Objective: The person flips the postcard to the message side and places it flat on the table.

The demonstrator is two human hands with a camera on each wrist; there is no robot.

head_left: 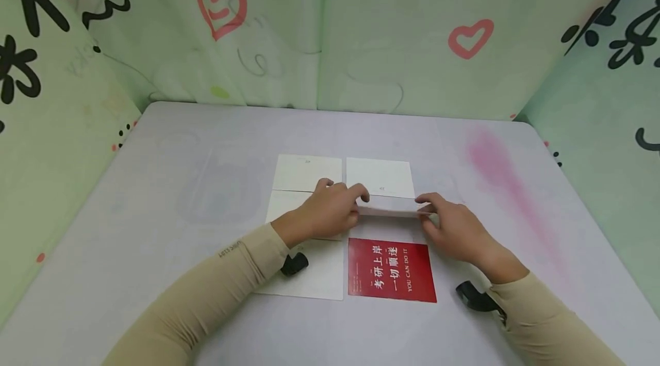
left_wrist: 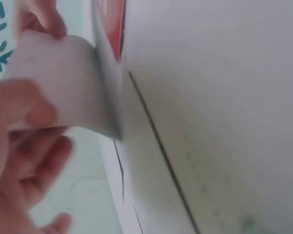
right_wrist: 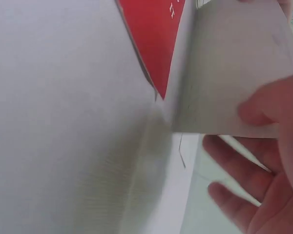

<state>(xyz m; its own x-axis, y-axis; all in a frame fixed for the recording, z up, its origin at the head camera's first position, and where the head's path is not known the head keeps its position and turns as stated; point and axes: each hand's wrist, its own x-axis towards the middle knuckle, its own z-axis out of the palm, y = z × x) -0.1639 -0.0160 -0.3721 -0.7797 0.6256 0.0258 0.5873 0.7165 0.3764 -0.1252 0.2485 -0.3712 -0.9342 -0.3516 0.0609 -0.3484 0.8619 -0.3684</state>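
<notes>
Both hands hold one white card (head_left: 388, 206) near the table's middle, tilted up from the table. My left hand (head_left: 330, 209) pinches its left end, thumb and fingers on opposite faces. At the other end my right hand (head_left: 456, 231) pinches it the same way; in the right wrist view the thumb presses the pale face of the card (right_wrist: 234, 73) and the other fingers lie behind. Directly in front of the held card lies a red card (head_left: 392, 270) with white lettering. Behind it rests a flat white card (head_left: 380, 176).
Left of the held card, a column of white cards lies flat: one at the back (head_left: 304, 171), one partly under my left hand (head_left: 283, 204), one in front (head_left: 325, 274). The white table (head_left: 206, 274) has a pink stain (head_left: 507, 183). Green patterned cloth (head_left: 381, 22) surrounds its back and sides.
</notes>
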